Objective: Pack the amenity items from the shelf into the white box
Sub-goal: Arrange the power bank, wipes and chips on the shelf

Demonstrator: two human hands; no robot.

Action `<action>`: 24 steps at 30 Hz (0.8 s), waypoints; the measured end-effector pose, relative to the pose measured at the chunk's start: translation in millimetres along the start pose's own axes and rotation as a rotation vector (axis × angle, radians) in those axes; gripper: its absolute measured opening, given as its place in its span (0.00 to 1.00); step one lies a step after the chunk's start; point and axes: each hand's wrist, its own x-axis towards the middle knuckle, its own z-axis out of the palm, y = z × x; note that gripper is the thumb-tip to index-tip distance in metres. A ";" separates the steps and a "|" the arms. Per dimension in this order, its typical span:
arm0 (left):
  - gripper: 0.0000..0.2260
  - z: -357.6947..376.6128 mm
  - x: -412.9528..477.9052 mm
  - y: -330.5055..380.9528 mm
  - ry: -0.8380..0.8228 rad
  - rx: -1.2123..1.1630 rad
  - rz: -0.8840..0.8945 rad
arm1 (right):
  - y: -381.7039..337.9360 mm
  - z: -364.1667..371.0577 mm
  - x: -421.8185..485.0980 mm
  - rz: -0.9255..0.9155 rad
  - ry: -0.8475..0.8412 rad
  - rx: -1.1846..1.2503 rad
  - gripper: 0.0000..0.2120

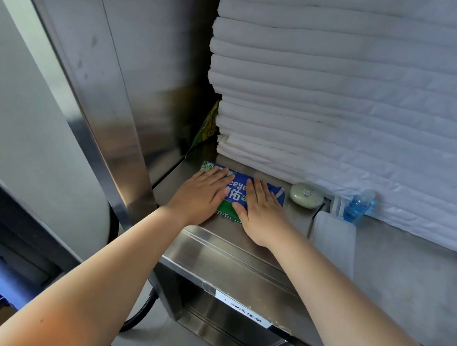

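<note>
Head view: the person leans in at a steel shelf [216,242], both bare forearms reaching forward. Left hand [202,192] lies palm down on the left end of a blue and green packet of wipes [237,193], fingers straight and close together. Right hand [263,213] lies flat on the packet's right part, fingers straight, thumb out along the near edge. Neither hand curls round it; both rest on top. The packet lies flat on the shelf near the front lip, at the shelf's left end, just beside the side wall.

Close behind the packet rises a tall stack of folded white linen [341,86], filling most of the shelf and overhanging its back part. It leaves only a narrow strip of bare steel along the front. Wedged between the stack and the side wall, a green and yellow bag [207,128] stands on edge, mostly hidden.

Right of the packet, apart from it, sits a pale green oval soap [306,194] in clear wrap. Further right a small clear bottle with a blue label [358,206] leans against the linen. A flat white pouch [333,240] lies in front of the bottle, reaching to the shelf edge.

Left side: a broad steel upright [108,100] frames the shelf. Below the lip, a white paper label [244,311] is taped to a lower rail; its writing is too small to read. A black hose [138,317] curves down beside the frame.
</note>
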 end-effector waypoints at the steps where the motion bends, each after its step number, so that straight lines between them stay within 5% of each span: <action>1: 0.22 -1.2 1.5 -0.5 -0.005 -0.014 -0.004 | -0.7 -0.1 1.1 0.005 -0.002 0.004 0.32; 6: 0.25 -9.4 3.5 7.3 -0.023 -0.019 -0.048 | 0.9 1.3 1.1 0.002 -0.001 0.017 0.33; 11: 0.20 -39.7 6.8 10.6 0.439 0.014 -0.158 | 6.8 4.7 -4.3 -0.022 0.027 0.022 0.35; 14: 0.19 -58.2 15.7 6.9 0.561 0.096 -0.184 | 9.8 5.4 -9.9 -0.045 0.069 0.037 0.36; 24: 0.25 -65.5 34.8 0.2 0.340 0.105 -0.249 | 11.0 0.0 -22.1 -0.082 0.095 0.112 0.35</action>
